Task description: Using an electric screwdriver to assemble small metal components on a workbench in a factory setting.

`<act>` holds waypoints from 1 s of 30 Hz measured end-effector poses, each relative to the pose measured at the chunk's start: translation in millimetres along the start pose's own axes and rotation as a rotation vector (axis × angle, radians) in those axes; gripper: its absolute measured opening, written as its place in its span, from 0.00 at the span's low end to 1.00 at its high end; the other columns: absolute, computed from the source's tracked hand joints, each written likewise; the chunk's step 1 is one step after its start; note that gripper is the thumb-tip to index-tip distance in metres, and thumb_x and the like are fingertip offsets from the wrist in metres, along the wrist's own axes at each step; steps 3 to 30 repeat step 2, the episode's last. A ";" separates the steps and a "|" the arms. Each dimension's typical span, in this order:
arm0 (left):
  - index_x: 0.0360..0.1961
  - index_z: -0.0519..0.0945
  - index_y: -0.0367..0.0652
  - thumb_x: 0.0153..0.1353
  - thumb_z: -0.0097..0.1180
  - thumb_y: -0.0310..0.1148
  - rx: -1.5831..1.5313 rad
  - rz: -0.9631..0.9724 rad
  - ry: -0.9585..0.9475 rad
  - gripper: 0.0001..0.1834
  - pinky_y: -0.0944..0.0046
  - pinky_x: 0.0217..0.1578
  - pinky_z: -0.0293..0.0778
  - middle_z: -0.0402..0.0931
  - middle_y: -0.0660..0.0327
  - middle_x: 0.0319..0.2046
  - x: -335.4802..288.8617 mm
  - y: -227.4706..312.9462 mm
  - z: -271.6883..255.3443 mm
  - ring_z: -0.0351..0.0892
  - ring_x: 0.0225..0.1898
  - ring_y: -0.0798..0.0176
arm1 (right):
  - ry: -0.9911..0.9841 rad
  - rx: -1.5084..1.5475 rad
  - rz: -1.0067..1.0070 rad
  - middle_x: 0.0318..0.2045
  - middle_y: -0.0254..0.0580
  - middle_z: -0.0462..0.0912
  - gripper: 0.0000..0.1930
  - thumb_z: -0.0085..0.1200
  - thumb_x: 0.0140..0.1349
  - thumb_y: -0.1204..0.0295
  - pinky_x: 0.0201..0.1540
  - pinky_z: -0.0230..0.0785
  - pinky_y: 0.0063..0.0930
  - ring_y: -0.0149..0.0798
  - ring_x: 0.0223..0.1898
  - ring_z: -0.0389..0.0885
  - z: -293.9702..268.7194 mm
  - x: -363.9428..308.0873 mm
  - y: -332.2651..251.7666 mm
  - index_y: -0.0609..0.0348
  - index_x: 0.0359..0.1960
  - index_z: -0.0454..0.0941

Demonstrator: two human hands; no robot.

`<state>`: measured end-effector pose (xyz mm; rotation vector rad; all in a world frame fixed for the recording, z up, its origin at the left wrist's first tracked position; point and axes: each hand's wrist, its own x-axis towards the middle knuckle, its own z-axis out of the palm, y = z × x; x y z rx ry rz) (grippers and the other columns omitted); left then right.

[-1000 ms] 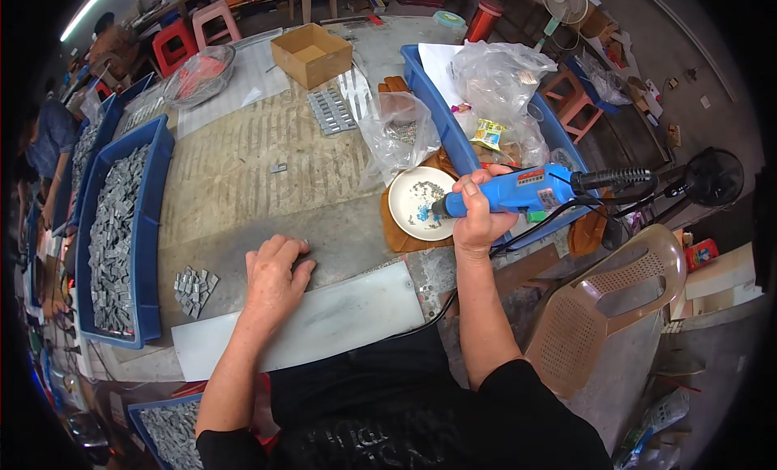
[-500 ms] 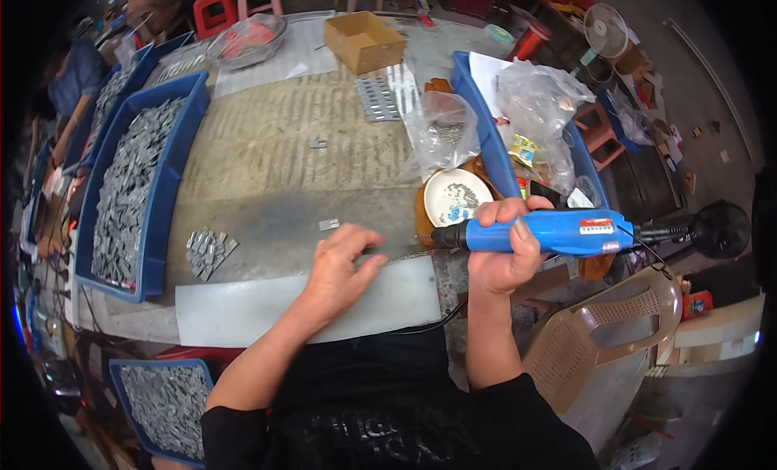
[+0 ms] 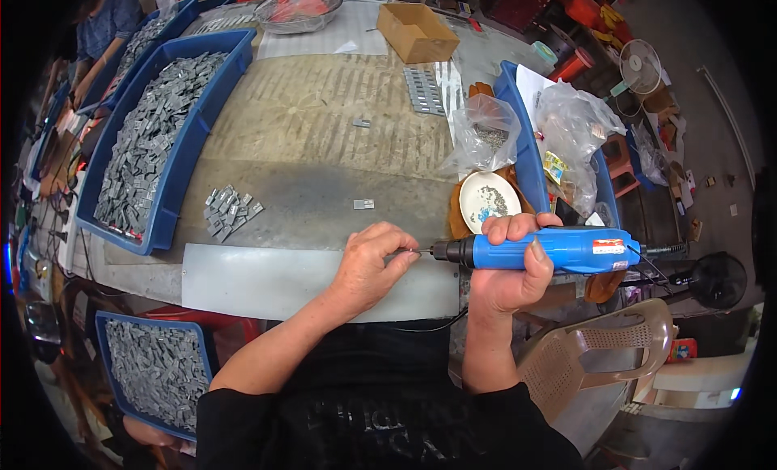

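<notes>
My right hand (image 3: pixel 518 264) is wrapped round a blue electric screwdriver (image 3: pixel 558 250), held level with its black nose pointing left. A thin bit (image 3: pixel 425 251) sticks out of the nose. At the bit's tip, the thumb and forefinger of my left hand (image 3: pixel 376 268) are pinched together; whatever is between them is too small to make out. Just beyond my left hand, a small grey metal piece (image 3: pixel 364 204) lies on the table. A white dish (image 3: pixel 488 201) of small metal parts and some blue bits stands beyond the screwdriver.
Left of my hands lies a small heap of grey pieces (image 3: pixel 231 213), beside a blue bin (image 3: pixel 166 138) full of them. A pale plate (image 3: pixel 316 284) lines the near edge. Farther off are a cardboard box (image 3: pixel 417 33), rows of pieces (image 3: pixel 424 91) and a plastic bag (image 3: pixel 486 134).
My left hand has come across to the screwdriver's tip and its fingers have closed there. The screwdriver stays in my right hand. The whole view has shifted a little.
</notes>
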<state>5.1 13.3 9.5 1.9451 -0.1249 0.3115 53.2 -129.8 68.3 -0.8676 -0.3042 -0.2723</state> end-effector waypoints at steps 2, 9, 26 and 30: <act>0.29 0.76 0.37 0.45 0.57 0.22 -0.008 0.005 -0.011 0.07 0.68 0.32 0.71 0.73 0.59 0.28 -0.7 -0.9 -1.9 0.74 0.31 0.63 | -0.004 -0.001 0.011 0.23 0.37 0.68 0.19 0.46 0.45 0.67 0.35 0.60 0.34 0.35 0.24 0.68 0.0 -1.0 1.7 0.53 0.41 0.63; 0.29 0.76 0.37 0.45 0.57 0.22 -0.008 0.005 -0.011 0.07 0.68 0.32 0.71 0.73 0.59 0.28 -0.7 -0.9 -1.9 0.74 0.31 0.63 | -0.004 -0.001 0.011 0.23 0.37 0.68 0.19 0.46 0.45 0.67 0.35 0.60 0.34 0.35 0.24 0.68 0.0 -1.0 1.7 0.53 0.41 0.63; 0.29 0.76 0.37 0.45 0.57 0.22 -0.008 0.005 -0.011 0.07 0.68 0.32 0.71 0.73 0.59 0.28 -0.7 -0.9 -1.9 0.74 0.31 0.63 | -0.004 -0.001 0.011 0.23 0.37 0.68 0.19 0.46 0.45 0.67 0.35 0.60 0.34 0.35 0.24 0.68 0.0 -1.0 1.7 0.53 0.41 0.63; 0.29 0.76 0.37 0.45 0.57 0.22 -0.008 0.005 -0.011 0.07 0.68 0.32 0.71 0.73 0.59 0.28 -0.7 -0.9 -1.9 0.74 0.31 0.63 | -0.004 -0.001 0.011 0.23 0.37 0.68 0.19 0.46 0.45 0.67 0.35 0.60 0.34 0.35 0.24 0.68 0.0 -1.0 1.7 0.53 0.41 0.63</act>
